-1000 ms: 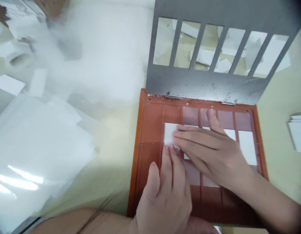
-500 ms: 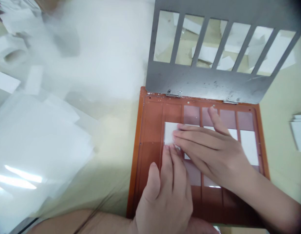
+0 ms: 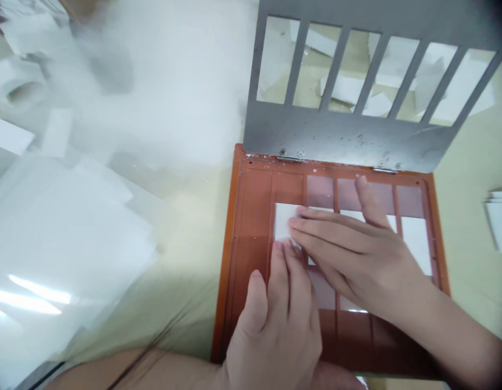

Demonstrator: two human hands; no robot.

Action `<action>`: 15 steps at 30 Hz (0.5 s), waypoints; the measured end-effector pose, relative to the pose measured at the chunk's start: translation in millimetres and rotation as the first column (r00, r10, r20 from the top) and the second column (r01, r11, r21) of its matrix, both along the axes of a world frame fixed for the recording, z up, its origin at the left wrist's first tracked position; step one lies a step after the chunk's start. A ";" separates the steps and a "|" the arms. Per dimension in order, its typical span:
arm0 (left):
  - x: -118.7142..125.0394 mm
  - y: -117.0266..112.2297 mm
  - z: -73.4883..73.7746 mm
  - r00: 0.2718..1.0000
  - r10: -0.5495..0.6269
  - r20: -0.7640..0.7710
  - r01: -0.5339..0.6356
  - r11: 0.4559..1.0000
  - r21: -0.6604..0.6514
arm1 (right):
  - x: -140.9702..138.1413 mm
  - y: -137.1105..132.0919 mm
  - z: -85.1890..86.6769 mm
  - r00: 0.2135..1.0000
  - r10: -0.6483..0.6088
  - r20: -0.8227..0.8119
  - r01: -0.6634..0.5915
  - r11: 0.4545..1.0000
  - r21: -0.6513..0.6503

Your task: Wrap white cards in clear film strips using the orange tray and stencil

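Sheets, white and glossy, lie spread well off to the left of my landmark, the orange tray. A white roll sits beyond them, farther from the tray's near edge. Now into the tray: I have the left hand reaching in over its near side, fingers straight and unclenched, thumb apart, tips at the lower edge of a white card. That card lies in the tray's second compartment from the left. Here's the right hand, slanting in across the tray's right half: fingers flat, thumb spread, nothing clasped, fingertips on the card's right side. Up from the tray's far edge tilts a hinged metal plate with six windows. Another card shows in the tray's rightmost compartment, and a white stack stands right of the tray.
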State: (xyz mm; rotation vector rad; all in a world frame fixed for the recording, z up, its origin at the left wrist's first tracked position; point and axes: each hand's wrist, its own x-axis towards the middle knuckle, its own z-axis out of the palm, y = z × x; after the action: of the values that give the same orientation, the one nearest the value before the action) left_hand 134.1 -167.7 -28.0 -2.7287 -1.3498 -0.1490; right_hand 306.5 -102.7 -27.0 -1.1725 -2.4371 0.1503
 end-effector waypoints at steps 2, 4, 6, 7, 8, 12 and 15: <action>0.3 0.0 -0.8 1.000 0.003 0.003 -0.003 1.000 0.006 | -0.2 0.1 1.6 1.000 0.013 0.006 -0.014 1.000 0.010; 0.4 0.2 -1.3 1.000 0.003 0.005 -0.003 1.000 0.010 | -0.2 -0.2 3.0 0.999 0.032 0.017 -0.032 0.999 0.039; 0.4 0.6 -1.3 1.000 -0.005 0.010 0.005 1.000 0.014 | 0.3 -0.4 3.6 0.999 0.037 0.032 -0.039 0.997 0.066; 0.4 0.8 -1.1 1.000 -0.010 0.010 0.010 1.000 0.016 | 0.8 -0.3 3.5 0.999 0.035 0.038 -0.037 0.997 0.067; 0.3 0.9 -0.8 1.000 -0.015 0.008 0.015 1.000 0.014 | 1.3 -0.1 3.2 0.999 0.027 0.036 -0.029 0.997 0.067; 0.4 1.0 1.1 1.000 -0.023 -0.017 0.023 1.000 0.006 | 1.6 0.8 -0.7 0.997 -0.039 0.072 0.032 0.995 0.092; 0.7 1.5 1.7 0.999 -0.031 -0.024 0.031 0.999 0.013 | -0.3 -1.0 -4.6 0.978 -0.109 0.178 0.089 0.989 0.116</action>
State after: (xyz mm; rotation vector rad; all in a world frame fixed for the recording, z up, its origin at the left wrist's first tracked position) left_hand 134.8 -166.2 -26.3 -2.7328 -1.2961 -0.1260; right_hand 306.2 -103.6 -31.6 -1.3071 -2.5015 -0.1241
